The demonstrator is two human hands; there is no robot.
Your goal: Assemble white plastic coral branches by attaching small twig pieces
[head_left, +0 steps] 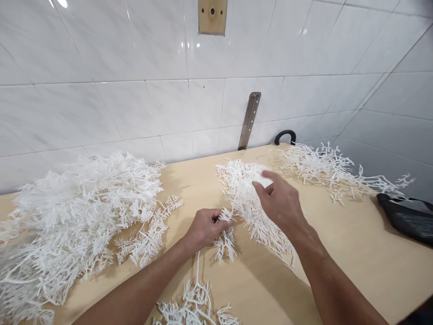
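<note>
My left hand is closed, thumb and fingers pinching a small white branched sprig just above the table. To its right, my right hand hovers over a long heap of white pieces, thumb and index finger apart, with nothing visible between them. A large pile of white branched sprigs covers the left side. One looser sprig lies between that pile and my left hand. Below, near the bottom edge, rests another white branch with a long stem.
Thin white branches spread over the back right of the wooden table. A black object lies at the right edge, and a black curved handle stands by the tiled wall. A metal strip is upright against it.
</note>
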